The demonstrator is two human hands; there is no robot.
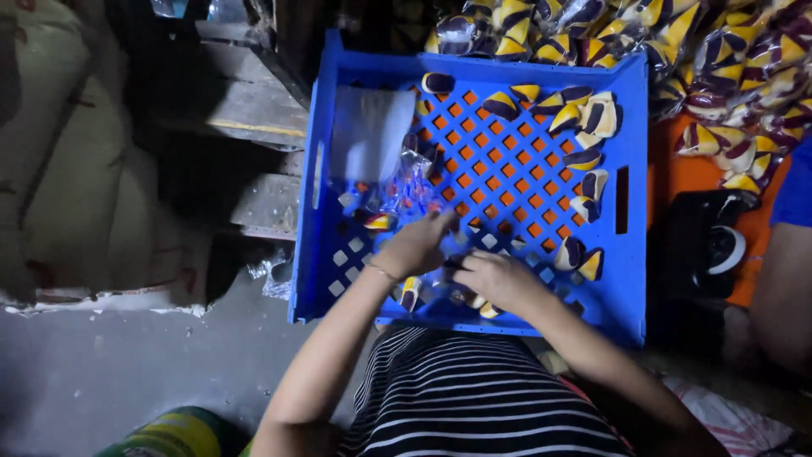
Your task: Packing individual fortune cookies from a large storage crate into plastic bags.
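So there's this blue plastic crate with a lattice bottom (630, 279), sitting flat. Wedge-shaped yellow, purple and white candies (584, 158) are scattered loose along its far and right sides. Crinkly clear plastic wrappers (412, 179) are bunched near the middle, and a few more wedges lie at the near edge.

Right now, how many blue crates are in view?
1: the blue crate lies on the floor before the person, both the left hand and right hand inside it. Others may be hidden.

One blue crate (630, 118); two hands; many purple-yellow wedge pieces (600, 117).
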